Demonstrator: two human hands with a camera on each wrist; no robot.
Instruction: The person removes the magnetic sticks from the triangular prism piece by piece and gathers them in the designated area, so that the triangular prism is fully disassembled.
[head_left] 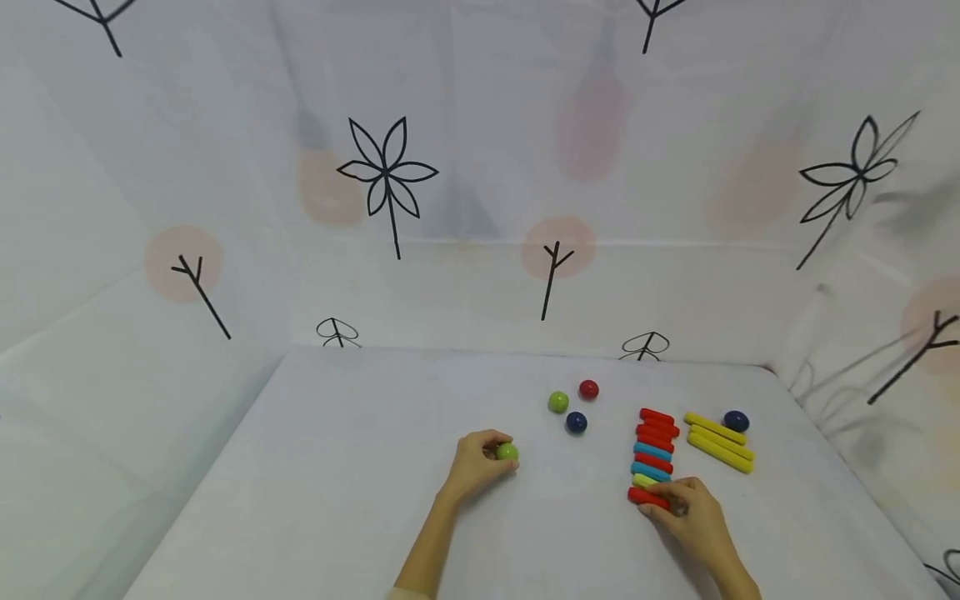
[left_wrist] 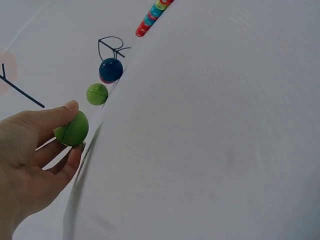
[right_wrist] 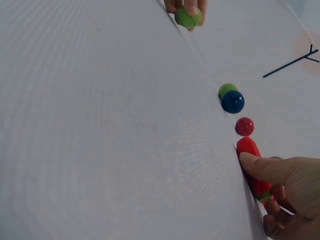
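Observation:
Between thumb and fingers, my left hand (head_left: pixel 477 463) grips a green ball (head_left: pixel 507 452) near the middle of the white table; a thin seam line crosses the ball (left_wrist: pixel 73 129) in the left wrist view. My right hand (head_left: pixel 697 518) pinches a red stick (head_left: pixel 647 497) at the near end of a row of short sticks. Beyond it the row holds a yellow-green stick (head_left: pixel 643 481), blue sticks (head_left: pixel 651 472) and several red sticks (head_left: pixel 656 429), lying side by side. In the right wrist view the thumb presses along the red stick (right_wrist: pixel 248 147).
Ahead of the left hand lie another green ball (head_left: pixel 558 402), a dark blue ball (head_left: pixel 576 422) and a red ball (head_left: pixel 588 389). Right of the row are three longer yellow sticks (head_left: pixel 720 451) and a second dark blue ball (head_left: pixel 736 421). A patterned white cloth (head_left: pixel 465 292) hangs behind the table.

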